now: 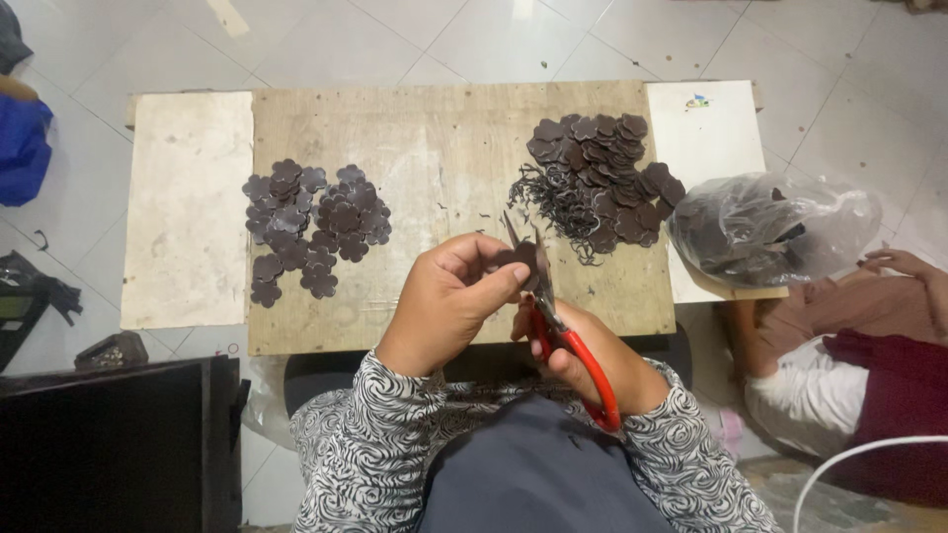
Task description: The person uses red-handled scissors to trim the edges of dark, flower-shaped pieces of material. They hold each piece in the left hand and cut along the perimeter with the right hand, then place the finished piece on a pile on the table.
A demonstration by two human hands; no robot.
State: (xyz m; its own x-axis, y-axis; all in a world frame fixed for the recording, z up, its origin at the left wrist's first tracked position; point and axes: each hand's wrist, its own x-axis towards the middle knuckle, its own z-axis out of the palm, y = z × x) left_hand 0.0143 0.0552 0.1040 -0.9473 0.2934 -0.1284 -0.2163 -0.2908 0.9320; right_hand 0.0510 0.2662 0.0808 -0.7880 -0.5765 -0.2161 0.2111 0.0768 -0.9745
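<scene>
My left hand [449, 301] pinches a small dark brown flower-shaped piece [520, 259] over the front edge of the wooden board [444, 148]. My right hand [583, 355] grips red-handled scissors [568, 341] whose blades point up at that piece. On the board's left lies a spread of trimmed dark flower shapes [316, 222]. On its right sits a heap of dark flower shapes [602, 178] with thin curly offcuts [548, 202] beside it.
A clear plastic bag [770, 227] with more dark pieces rests at the right edge. Another person [859, 345] sits on the floor to the right. A dark box [109, 444] stands at lower left, blue cloth [22, 148] at far left.
</scene>
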